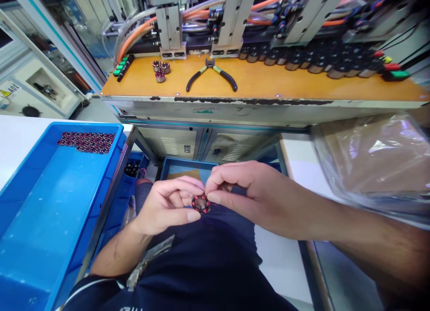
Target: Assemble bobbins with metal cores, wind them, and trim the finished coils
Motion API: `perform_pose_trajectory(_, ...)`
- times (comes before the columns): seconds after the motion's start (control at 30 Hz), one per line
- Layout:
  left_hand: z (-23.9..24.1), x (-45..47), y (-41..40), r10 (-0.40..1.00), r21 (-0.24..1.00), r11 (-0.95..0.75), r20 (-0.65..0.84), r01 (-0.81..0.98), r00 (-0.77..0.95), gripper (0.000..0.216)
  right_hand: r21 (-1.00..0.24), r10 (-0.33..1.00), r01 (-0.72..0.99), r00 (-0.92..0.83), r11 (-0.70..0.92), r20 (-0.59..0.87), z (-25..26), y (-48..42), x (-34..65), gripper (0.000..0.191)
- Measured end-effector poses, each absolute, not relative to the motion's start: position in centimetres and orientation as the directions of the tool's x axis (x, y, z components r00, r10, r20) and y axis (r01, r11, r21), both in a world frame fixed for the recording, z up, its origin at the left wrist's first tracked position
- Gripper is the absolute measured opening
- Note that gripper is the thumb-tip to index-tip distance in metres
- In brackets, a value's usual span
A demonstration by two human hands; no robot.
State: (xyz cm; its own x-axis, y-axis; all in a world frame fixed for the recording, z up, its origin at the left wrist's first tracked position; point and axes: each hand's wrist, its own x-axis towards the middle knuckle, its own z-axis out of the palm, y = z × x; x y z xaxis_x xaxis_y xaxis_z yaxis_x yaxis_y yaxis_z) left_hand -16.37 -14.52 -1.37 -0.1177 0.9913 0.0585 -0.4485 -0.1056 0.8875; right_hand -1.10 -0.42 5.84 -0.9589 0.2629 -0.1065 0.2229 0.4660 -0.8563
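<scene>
Over my lap, my left hand (174, 203) grips a small motor stator (200, 204) between thumb and fingers. The stator is a dark ring with red-and-black windings around an open centre, its round face turned up toward me. My right hand (242, 188) is closed in a pinch at the stator's upper right edge, thumb against forefinger. Whatever those fingertips hold is too small or hidden to make out.
At left, a blue tray (36, 203) holds rows of stators (88, 142). On the orange bench (134, 85) lie cutting pliers (211, 74), several loose stators (160, 74), a marker (125, 68) and rows of black-topped parts (316, 62). Plastic-wrapped cardboard (379, 154) lies right.
</scene>
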Motion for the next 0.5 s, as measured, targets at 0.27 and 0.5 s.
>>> perform_pose_trajectory(0.27, -1.47, -16.04, -14.07, 0.992, 0.841, -0.111, 0.061, -0.530, -0.111, 0.031, -0.920, 0.285, 0.186, -0.955, 0.344, -0.087, 5.77, -0.95, -0.20, 0.018)
perform_pose_trajectory(0.5, -1.57, -15.96, -13.90, 0.987, 0.824, -0.157, 0.119, -0.544, -0.105, 0.034, -0.955, 0.299, 0.160, -0.951, 0.249, -0.082, 5.86, -1.25, -0.09, 0.018)
